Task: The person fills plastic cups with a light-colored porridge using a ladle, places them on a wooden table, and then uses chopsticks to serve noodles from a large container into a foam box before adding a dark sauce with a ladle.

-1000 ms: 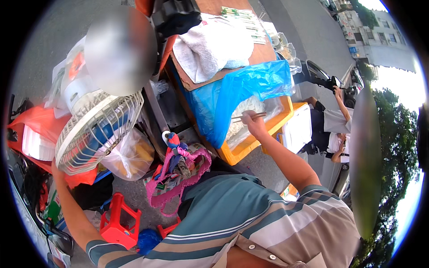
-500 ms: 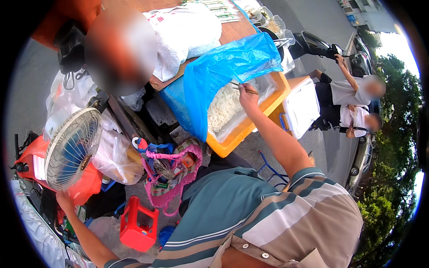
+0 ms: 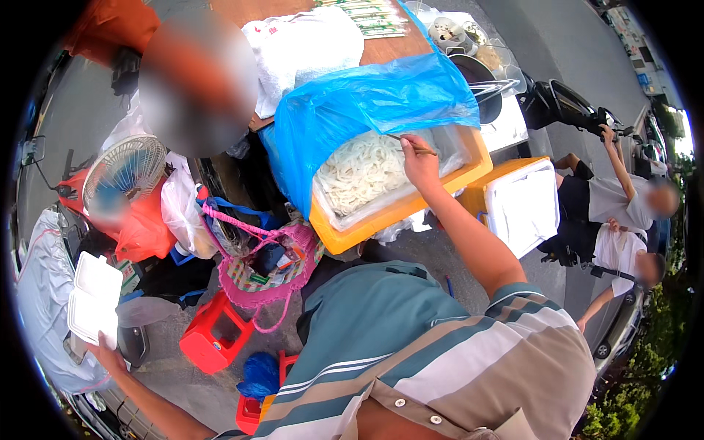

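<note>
Far out on the left, my left hand grips the lower end of a white foam takeaway box, whose lid is swung open. My right hand is closed around a pair of wooden chopsticks above a heap of white rice noodles. Those noodles lie in a yellow foam crate lined with clear plastic. A blue plastic sheet covers the crate's far side and hides the chopstick tips in part.
A white towel and packaged chopsticks lie on the wooden board. At left stand a fan and a red bag. A pink basket and red stool are nearer. A white-covered yellow box and two people stand right.
My left hand has come away from the red bag below the fan and now holds the open foam box. My right hand stays at the noodles with the chopsticks. The view has shifted.
</note>
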`<state>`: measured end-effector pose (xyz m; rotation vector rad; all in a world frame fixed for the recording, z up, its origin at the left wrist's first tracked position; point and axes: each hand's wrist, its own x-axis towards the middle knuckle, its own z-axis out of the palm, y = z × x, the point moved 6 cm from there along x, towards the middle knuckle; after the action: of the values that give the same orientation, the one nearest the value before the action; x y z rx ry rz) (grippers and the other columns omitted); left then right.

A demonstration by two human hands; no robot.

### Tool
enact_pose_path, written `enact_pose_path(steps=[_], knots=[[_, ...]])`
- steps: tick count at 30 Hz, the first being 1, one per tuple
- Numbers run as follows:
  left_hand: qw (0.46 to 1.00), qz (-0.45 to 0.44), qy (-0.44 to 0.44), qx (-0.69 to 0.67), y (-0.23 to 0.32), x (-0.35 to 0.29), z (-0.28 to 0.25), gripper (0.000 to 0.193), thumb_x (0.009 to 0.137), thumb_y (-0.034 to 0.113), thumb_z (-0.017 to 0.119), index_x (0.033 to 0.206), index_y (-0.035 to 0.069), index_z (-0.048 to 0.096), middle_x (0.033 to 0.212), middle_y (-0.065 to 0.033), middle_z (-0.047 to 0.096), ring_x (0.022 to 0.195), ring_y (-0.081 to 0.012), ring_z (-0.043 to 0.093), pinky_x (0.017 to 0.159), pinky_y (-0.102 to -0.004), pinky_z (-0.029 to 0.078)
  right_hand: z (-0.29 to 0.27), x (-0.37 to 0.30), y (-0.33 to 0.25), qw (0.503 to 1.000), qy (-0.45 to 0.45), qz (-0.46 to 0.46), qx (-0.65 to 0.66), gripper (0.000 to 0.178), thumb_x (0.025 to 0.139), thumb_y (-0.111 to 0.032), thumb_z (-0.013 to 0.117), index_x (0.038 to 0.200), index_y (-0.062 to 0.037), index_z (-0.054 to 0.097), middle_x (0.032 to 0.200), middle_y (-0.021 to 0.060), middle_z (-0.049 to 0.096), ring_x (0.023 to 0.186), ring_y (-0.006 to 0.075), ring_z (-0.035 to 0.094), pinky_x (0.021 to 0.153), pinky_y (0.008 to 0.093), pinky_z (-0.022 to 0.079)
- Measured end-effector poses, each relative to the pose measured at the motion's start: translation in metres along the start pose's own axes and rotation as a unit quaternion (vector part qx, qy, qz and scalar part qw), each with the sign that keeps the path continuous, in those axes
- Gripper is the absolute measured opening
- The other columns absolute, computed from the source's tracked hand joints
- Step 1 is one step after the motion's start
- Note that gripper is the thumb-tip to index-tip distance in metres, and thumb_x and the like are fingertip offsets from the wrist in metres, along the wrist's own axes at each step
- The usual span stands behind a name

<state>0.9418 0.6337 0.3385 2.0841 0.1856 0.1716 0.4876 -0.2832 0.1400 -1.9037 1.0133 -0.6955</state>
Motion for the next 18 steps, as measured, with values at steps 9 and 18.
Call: enact_pose_path(steps=[9,18], knots=[[0.937,-0.168,-0.283,-0.118,0.101,-0.324,0.155,0.059,0.091,0.003,0.071,0.146,0.002,0.048,0.135,-0.011,0.062,0.121,-0.021,0.061,0.103,-0.0359,0.051,0.045,0.01,0.057,0.946,-0.156,0.227,0.169,0.033,0.1,-0.028,0.068,0.115,0.0006,0.07,0.101,0.0097,0.073,0.085,0.0194,0.069,0.076,0.0349,0.055],[0.882,-0.24,-0.309,-0.26,0.097,-0.411,0.322,0.043,0.088,0.001,0.077,0.127,0.001,0.059,0.119,-0.0101,0.069,0.108,-0.0201,0.067,0.098,-0.036,0.056,0.103,-0.022,0.083,0.847,-0.322,0.367,0.211,0.023,0.101,-0.022,0.066,0.115,-0.0033,0.065,0.11,0.0095,0.071,0.095,0.0219,0.071,0.077,0.0324,0.06]])
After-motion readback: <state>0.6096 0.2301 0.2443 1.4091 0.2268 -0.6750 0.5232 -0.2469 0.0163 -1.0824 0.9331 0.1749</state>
